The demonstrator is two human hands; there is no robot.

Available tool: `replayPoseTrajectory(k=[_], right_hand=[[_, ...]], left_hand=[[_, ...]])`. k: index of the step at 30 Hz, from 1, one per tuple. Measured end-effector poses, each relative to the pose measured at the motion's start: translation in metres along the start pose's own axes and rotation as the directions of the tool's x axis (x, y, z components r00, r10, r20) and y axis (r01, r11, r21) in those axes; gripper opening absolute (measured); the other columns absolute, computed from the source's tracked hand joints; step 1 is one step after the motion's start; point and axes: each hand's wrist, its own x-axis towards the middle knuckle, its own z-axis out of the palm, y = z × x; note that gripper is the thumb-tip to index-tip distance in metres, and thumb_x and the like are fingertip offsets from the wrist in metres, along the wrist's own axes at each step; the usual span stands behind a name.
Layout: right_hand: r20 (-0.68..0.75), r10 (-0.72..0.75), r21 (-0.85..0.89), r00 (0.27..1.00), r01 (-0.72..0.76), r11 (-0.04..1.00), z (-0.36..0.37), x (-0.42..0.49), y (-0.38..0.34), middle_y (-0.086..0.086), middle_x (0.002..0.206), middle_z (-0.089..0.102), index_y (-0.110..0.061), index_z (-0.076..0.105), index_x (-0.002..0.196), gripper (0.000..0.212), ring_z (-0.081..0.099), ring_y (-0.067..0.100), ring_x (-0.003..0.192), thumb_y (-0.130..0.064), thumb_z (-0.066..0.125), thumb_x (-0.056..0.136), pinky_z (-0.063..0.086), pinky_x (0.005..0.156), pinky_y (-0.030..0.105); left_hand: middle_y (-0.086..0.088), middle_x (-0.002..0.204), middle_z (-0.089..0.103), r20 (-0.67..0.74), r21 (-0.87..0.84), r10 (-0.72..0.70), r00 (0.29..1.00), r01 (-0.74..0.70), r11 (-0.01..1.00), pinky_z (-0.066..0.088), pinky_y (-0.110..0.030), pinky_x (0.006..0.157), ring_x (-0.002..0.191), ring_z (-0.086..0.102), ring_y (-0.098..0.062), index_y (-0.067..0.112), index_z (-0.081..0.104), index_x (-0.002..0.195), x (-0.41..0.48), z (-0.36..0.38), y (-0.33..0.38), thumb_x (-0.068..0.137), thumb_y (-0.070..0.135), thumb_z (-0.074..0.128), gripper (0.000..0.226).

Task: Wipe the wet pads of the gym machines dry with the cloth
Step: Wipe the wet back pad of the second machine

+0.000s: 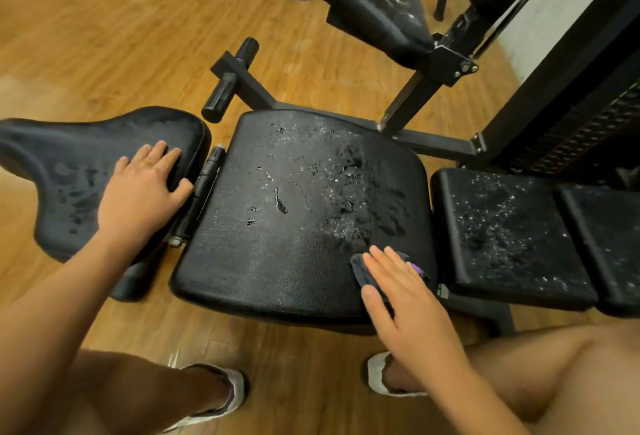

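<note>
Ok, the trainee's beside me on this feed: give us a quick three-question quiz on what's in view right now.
1. True or false: the left hand grips the cloth.
2. Where does the cloth lie? A) on the floor B) under the right hand, on the middle pad C) on the raised pad at the back
3. Does the square pad to the right of the middle pad show water drops?
Key: 1 false, the left hand rests flat on the curved pad; 2 B; 3 yes, many drops.
</note>
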Motion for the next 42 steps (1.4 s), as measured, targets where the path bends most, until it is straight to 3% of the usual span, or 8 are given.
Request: replayPoseTrajectory(k=[7, 10, 17, 20, 26, 30, 34, 42], right_hand=[[-0.122, 0.184, -0.058, 0.975, -0.192, 0.98, 0.013, 0.047, -0.008, 0.001, 0.157, 0.029, -0.014, 0.039, 0.148, 0.056, 0.016, 0.017, 0.148, -0.035, 0.023, 0.098, 0.006, 0.121, 0.035], [-0.133, 0.235, -0.068, 0.963, -0.245, 0.967, 0.009, 0.069, -0.002, 0.003, 0.158, 0.029, -0.014, 0.038, 0.148, 0.051, 0.016, 0.02, 0.148, -0.037, 0.034, 0.103, 0.007, 0.12, 0.038], [-0.143, 0.18, -0.049, 0.973, -0.188, 0.981, 0.012, 0.042, -0.006, -0.001, 0.154, 0.036, -0.019, 0.042, 0.147, 0.056, 0.021, 0.016, 0.147, -0.043, 0.025, 0.099, 0.016, 0.121, 0.038], [-0.166, 0.156, -0.044, 0.974, -0.165, 0.985, 0.009, 0.062, 0.0, 0.005, 0.152, 0.04, -0.025, 0.044, 0.145, 0.043, 0.027, 0.024, 0.145, -0.028, 0.038, 0.102, 0.023, 0.118, 0.045], [-0.214, 0.242, 0.046, 0.946, -0.238, 0.97, -0.002, 0.117, 0.007, 0.009, 0.15, 0.043, -0.02, 0.055, 0.136, 0.037, 0.026, 0.027, 0.144, -0.016, 0.043, 0.101, 0.016, 0.118, 0.046], [-0.174, 0.198, 0.037, 0.965, -0.195, 0.98, 0.0, 0.085, 0.001, 0.005, 0.151, 0.042, -0.019, 0.055, 0.136, 0.036, 0.026, 0.025, 0.145, -0.018, 0.047, 0.101, 0.022, 0.116, 0.044], [-0.14, 0.171, 0.048, 0.975, -0.166, 0.985, 0.004, 0.063, 0.003, 0.0, 0.15, 0.042, -0.02, 0.056, 0.136, 0.036, 0.026, 0.019, 0.146, -0.018, 0.049, 0.1, 0.013, 0.118, 0.035], [-0.182, 0.199, -0.044, 0.963, -0.21, 0.977, -0.017, 0.187, 0.011, 0.009, 0.151, 0.038, -0.013, 0.049, 0.14, 0.039, 0.025, 0.03, 0.141, -0.013, 0.037, 0.103, 0.02, 0.113, 0.045]], left_hand=[[-0.019, 0.146, 0.045, 0.024, -0.003, -0.006, 1.0, 0.006, 1.0, 0.034, -0.055, 0.104, 0.134, 0.04, -0.034, 0.007, 0.049, 0.139, 0.001, 0.003, -0.004, 0.094, 0.041, 0.045, 0.057], [-0.018, 0.144, 0.047, 0.022, -0.005, -0.004, 1.0, 0.005, 1.0, 0.035, -0.054, 0.102, 0.133, 0.041, -0.034, 0.007, 0.05, 0.138, 0.001, 0.002, -0.002, 0.089, 0.046, 0.037, 0.064], [-0.017, 0.146, 0.047, 0.001, -0.021, -0.019, 1.0, 0.019, 1.0, 0.033, -0.054, 0.106, 0.134, 0.04, -0.033, 0.008, 0.051, 0.137, 0.002, 0.005, -0.003, 0.088, 0.045, 0.037, 0.064], [-0.017, 0.146, 0.046, -0.004, -0.025, -0.025, 1.0, 0.025, 0.999, 0.032, -0.054, 0.107, 0.135, 0.039, -0.033, 0.008, 0.052, 0.137, 0.002, 0.006, -0.002, 0.088, 0.044, 0.038, 0.063], [-0.017, 0.149, 0.044, 0.011, -0.022, -0.03, 0.999, 0.03, 0.999, 0.031, -0.054, 0.109, 0.138, 0.037, -0.033, 0.01, 0.05, 0.14, 0.002, 0.007, -0.003, 0.088, 0.047, 0.036, 0.065], [-0.016, 0.148, 0.045, 0.009, -0.015, -0.022, 1.0, 0.022, 1.0, 0.031, -0.054, 0.108, 0.137, 0.038, -0.034, 0.01, 0.049, 0.14, 0.003, 0.008, -0.004, 0.089, 0.047, 0.035, 0.064], [-0.017, 0.148, 0.044, -0.003, -0.004, -0.022, 1.0, 0.022, 1.0, 0.031, -0.054, 0.108, 0.137, 0.038, -0.034, 0.009, 0.049, 0.14, 0.004, 0.01, -0.005, 0.094, 0.043, 0.04, 0.058], [-0.016, 0.151, 0.042, 0.006, -0.023, -0.031, 1.0, 0.031, 0.999, 0.03, -0.053, 0.11, 0.139, 0.036, -0.032, 0.01, 0.049, 0.141, 0.001, 0.006, -0.002, 0.09, 0.047, 0.035, 0.065]])
